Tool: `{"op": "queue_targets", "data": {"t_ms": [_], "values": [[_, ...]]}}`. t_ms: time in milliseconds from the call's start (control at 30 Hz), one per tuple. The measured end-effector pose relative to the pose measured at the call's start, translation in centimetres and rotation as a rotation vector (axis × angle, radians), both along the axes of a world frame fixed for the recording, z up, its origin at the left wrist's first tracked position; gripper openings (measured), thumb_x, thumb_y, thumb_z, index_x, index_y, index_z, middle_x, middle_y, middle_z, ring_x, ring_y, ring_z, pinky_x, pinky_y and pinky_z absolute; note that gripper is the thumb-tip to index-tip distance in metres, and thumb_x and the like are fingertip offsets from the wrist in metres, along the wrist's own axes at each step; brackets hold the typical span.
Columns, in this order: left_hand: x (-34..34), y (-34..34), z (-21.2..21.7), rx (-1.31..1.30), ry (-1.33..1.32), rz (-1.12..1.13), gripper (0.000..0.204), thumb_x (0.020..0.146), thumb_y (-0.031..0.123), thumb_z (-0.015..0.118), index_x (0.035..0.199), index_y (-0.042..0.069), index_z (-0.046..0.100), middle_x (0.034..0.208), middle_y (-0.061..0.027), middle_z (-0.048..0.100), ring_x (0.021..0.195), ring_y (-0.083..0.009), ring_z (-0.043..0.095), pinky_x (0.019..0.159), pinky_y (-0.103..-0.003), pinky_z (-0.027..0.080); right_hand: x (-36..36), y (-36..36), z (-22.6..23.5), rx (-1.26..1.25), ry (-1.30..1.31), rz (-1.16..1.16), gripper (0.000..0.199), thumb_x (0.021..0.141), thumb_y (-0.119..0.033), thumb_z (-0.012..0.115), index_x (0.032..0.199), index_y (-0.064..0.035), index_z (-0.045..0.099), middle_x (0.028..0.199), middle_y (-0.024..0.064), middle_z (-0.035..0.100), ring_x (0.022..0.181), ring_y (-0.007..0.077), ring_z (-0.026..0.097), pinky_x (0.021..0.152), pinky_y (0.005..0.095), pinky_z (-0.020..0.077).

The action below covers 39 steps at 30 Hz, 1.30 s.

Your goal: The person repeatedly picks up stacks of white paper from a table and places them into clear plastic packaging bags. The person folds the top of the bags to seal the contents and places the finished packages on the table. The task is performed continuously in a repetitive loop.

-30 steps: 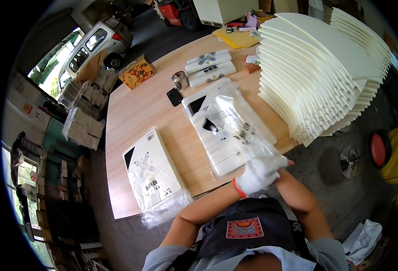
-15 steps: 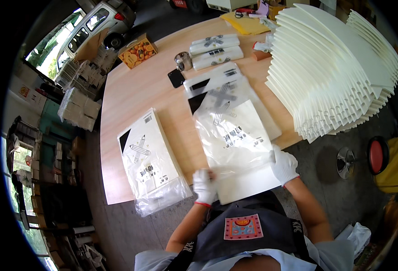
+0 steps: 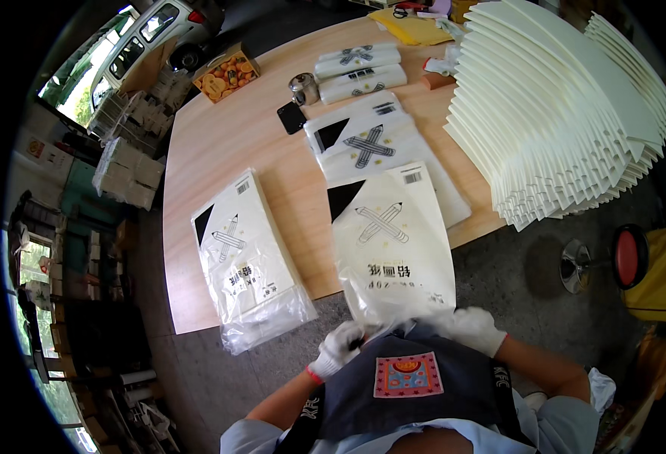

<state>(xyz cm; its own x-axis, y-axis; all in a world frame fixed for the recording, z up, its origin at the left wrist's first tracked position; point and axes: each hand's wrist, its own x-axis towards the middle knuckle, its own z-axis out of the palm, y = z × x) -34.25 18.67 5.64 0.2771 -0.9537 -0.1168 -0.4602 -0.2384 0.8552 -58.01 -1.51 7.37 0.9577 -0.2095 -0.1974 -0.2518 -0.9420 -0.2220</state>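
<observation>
A clear printed plastic bag (image 3: pixel 392 242) with white drawing paper inside lies in front of me, its far part on the stack of flat printed bags (image 3: pixel 423 163) and its near end reaching past the table edge to my apron. My left hand (image 3: pixel 340 346), in a white knitted glove with a red cuff, is closed at the bag's near left corner. On the other side my right hand (image 3: pixel 473 330), gloved alike, closes on the near right corner; its fingertips are blurred. To the left, filled bags of paper (image 3: pixel 251 257) lie piled, their loose plastic ends overhanging the edge.
Fanned white sheets (image 3: pixel 552 121) rise in a tall pile on the right. Toward the back are rolled printed bags (image 3: pixel 363 82), a metal mug (image 3: pixel 303 88), a black phone (image 3: pixel 291 118), an orange fruit carton (image 3: pixel 227 73) and a yellow envelope (image 3: pixel 410 27). A round stool (image 3: pixel 629 257) stands right of the table.
Both hands have drawn closer to my body at the bag's near end. The bag has come nearer and now covers the paper; the printed stack behind shows more.
</observation>
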Motion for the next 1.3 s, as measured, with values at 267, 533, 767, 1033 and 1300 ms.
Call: {"op": "queue_targets", "data": {"t_ms": [267, 533, 767, 1033, 1300], "values": [[1.2, 3.5, -6.9, 0.387, 0.041, 0.208, 0.011, 0.078, 0.008, 0.061, 0.081, 0.006, 0.051, 0.073, -0.0055, 0.057, 0.068, -0.0158, 0.057, 0.066, -0.028, 0.047, -3.2, -1.6, -4.1, 0.126, 0.282, -0.263, 0.030, 0.087, -0.026, 0.043, 0.069, -0.0093, 0.060, 0.065, 0.0128, 0.061, 0.058, 0.0320, 0.061, 0.051, 0.0441, 0.0471], [0.5, -4.4, -6.8, 0.110, 0.818, 0.899, 0.032, 0.092, 0.030, 0.057, 0.105, 0.002, 0.058, 0.086, -0.0028, 0.062, 0.077, -0.0141, 0.057, 0.069, -0.028, 0.047, 2.5, -7.6, -12.4, 1.257, -0.259, -1.092, 0.035, 0.091, -0.037, 0.054, 0.104, -0.0051, 0.062, 0.095, 0.0096, 0.066, 0.087, 0.0211, 0.061, 0.076, 0.0317, 0.0473], [5.1, 1.3, 2.3, -0.501, -0.278, 0.717, 0.016, 0.093, 0.011, 0.048, 0.085, 0.000, 0.056, 0.074, -0.0029, 0.057, 0.067, -0.0108, 0.050, 0.058, -0.026, 0.040, 14.5, -1.2, -12.9, 1.631, -0.114, -0.582, 0.033, 0.092, -0.023, 0.055, 0.116, -0.0005, 0.056, 0.108, 0.0072, 0.061, 0.099, 0.0147, 0.054, 0.083, 0.0281, 0.0446], [18.9, 14.4, 0.4, -0.378, -0.139, 1.233, 0.021, 0.095, 0.018, 0.049, 0.085, 0.001, 0.053, 0.075, -0.0020, 0.056, 0.068, -0.0077, 0.048, 0.062, -0.022, 0.041, 33.2, 6.6, -10.7, 1.258, -0.201, -0.276, 0.043, 0.089, -0.035, 0.057, 0.110, 0.0026, 0.058, 0.103, 0.0113, 0.065, 0.086, 0.0216, 0.064, 0.077, 0.0313, 0.0482], [17.8, 10.3, -1.5, -0.115, -0.966, 1.180, 0.036, 0.077, 0.002, 0.064, 0.110, 0.001, 0.051, 0.120, -0.0171, 0.052, 0.110, -0.0342, 0.049, 0.093, -0.042, 0.043, 27.3, 9.5, -8.3, 1.290, -0.057, -0.397, 0.032, 0.079, -0.029, 0.067, 0.095, -0.0020, 0.059, 0.080, 0.0108, 0.066, 0.070, 0.0201, 0.063, 0.062, 0.0339, 0.0480]]}}
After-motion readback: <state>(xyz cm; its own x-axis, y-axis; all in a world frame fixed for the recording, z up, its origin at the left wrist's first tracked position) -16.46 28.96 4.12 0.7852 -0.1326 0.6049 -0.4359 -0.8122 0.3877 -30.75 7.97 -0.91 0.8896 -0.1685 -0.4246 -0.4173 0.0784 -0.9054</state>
